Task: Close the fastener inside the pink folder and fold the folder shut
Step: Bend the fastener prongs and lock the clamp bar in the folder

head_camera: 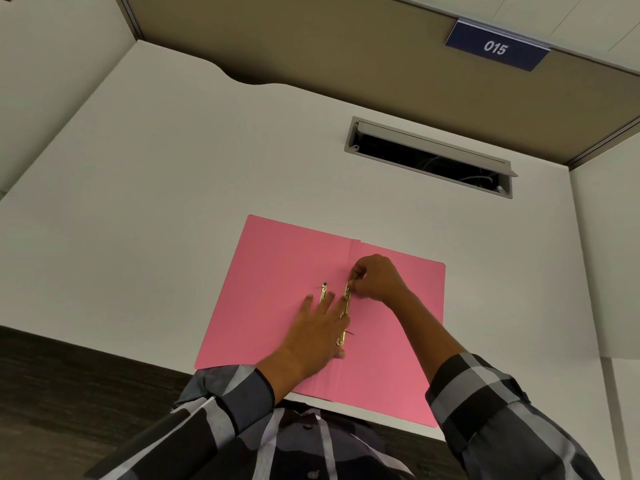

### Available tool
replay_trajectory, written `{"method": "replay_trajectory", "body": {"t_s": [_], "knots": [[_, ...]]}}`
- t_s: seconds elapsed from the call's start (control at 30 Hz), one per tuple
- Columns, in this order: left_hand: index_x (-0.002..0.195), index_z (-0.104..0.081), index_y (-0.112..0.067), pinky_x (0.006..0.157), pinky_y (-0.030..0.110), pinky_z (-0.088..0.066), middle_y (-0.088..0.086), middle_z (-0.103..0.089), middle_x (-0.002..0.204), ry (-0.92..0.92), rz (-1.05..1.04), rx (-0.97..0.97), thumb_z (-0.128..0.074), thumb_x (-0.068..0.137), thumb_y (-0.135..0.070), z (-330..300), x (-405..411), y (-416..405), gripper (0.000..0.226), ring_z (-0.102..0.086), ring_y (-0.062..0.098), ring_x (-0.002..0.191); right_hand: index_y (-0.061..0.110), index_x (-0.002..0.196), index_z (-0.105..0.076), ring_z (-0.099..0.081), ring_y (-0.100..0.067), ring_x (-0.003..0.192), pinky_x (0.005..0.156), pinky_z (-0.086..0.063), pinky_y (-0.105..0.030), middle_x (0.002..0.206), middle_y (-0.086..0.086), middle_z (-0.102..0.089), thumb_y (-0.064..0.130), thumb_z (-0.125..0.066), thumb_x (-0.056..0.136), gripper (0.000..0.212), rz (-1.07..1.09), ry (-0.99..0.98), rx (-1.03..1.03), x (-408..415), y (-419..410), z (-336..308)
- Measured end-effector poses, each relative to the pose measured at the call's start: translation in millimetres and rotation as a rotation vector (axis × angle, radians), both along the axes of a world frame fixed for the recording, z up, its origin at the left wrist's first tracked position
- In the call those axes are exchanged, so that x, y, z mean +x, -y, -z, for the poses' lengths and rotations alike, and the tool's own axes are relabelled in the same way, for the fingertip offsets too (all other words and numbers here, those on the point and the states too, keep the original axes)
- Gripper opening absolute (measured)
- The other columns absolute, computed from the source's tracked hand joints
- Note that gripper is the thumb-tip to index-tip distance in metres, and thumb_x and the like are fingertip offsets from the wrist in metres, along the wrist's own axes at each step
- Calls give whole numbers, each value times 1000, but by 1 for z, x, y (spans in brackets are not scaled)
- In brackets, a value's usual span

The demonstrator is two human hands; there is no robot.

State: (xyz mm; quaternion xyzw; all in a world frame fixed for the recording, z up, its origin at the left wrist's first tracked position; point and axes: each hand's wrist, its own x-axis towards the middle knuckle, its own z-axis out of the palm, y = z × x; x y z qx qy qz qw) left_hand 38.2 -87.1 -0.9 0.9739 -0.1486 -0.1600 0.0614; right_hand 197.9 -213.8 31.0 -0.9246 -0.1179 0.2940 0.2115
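A pink folder [263,271] lies open and flat on the white desk, its fold running down the middle. A gold metal fastener [347,299] sits along that fold, and a second gold strip [323,292] pokes out a little to its left. My left hand [318,327] rests flat on the folder with fingers spread, pressing over the fastener's lower part. My right hand [375,277] pinches the fastener's top end between thumb and fingertips. The fastener's middle is hidden under my left fingers.
The white desk [156,202] stretches far beyond the folder. A grey cable tray slot [429,157] is set into it at the back right. A tan partition wall with a blue "015" sign [497,46] stands behind. The desk's near edge runs just below the folder.
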Motion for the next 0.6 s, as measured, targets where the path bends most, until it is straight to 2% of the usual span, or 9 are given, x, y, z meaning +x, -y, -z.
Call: {"method": "replay_trajectory", "body": {"t_s": [0.13,0.27,0.5,0.6], "knots": [[155,-43,-17,122,67,-23,12,-24,173,-3,0,-2,-69,91,-59,0,0,0,80,-21,39,158,-3,94,-78,-78,-36,88,85,-66,-51,94,-20,-78,-3,-79,83,11,37,-88,80,-1,3,-2],[155,-42,-18,123,66,-22,11,-22,174,-17,-1,-4,-67,92,-59,2,0,0,80,-18,38,159,-3,94,-79,-79,-34,87,86,-66,-50,94,-19,-79,-1,-81,83,12,22,-110,60,-2,2,-3],[156,-41,-17,122,67,-23,11,-19,174,-7,10,12,-66,92,-60,1,0,0,81,-18,39,159,-1,91,-78,-81,-33,75,78,-68,-49,83,-19,-80,3,-83,86,9,168,-83,51,-5,7,2],[156,-41,-17,123,66,-23,11,-20,174,-10,6,9,-66,92,-59,0,0,0,80,-18,38,160,0,91,-78,-81,-31,72,77,-69,-47,81,-17,-80,5,-83,86,8,167,-73,33,-6,5,3]]}}
